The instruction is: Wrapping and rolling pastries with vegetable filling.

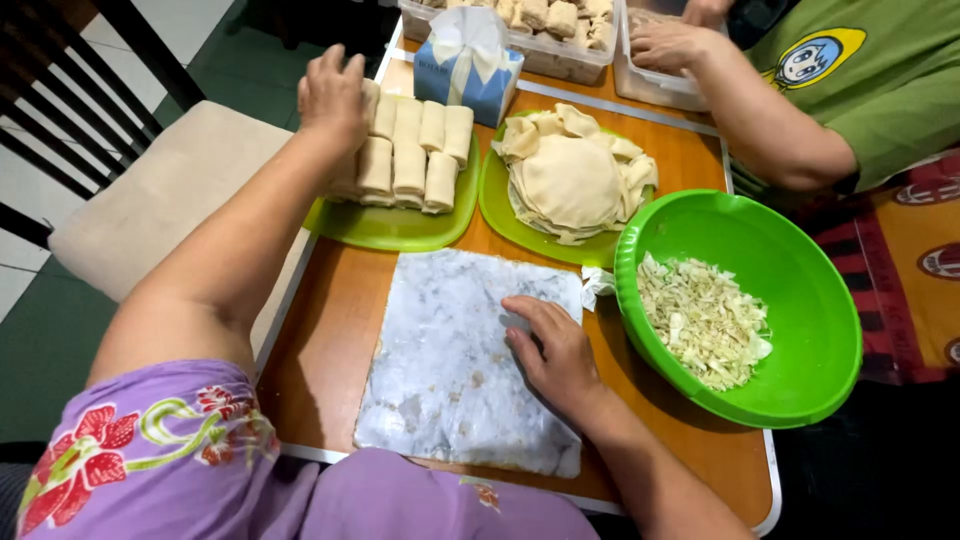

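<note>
My left hand (333,95) reaches out over the far left corner of a green plate (400,228) stacked with several pale rolled spring rolls (420,150); its fingers curl over the leftmost roll. My right hand (552,348) rests flat, fingers apart, on the right edge of a white marbled board (450,370) lying on the wooden table. A second green plate (500,215) beside it carries a pile of thin round wrappers (572,175). To the right stands a big green bowl (800,260) with shredded filling (705,320) in it.
A blue tissue box (465,68) stands behind the plates. Clear plastic tubs (560,45) of rolls sit at the far edge. Another person in a green shirt has a hand (668,42) on one tub. A cushioned chair (150,195) stands left of the table.
</note>
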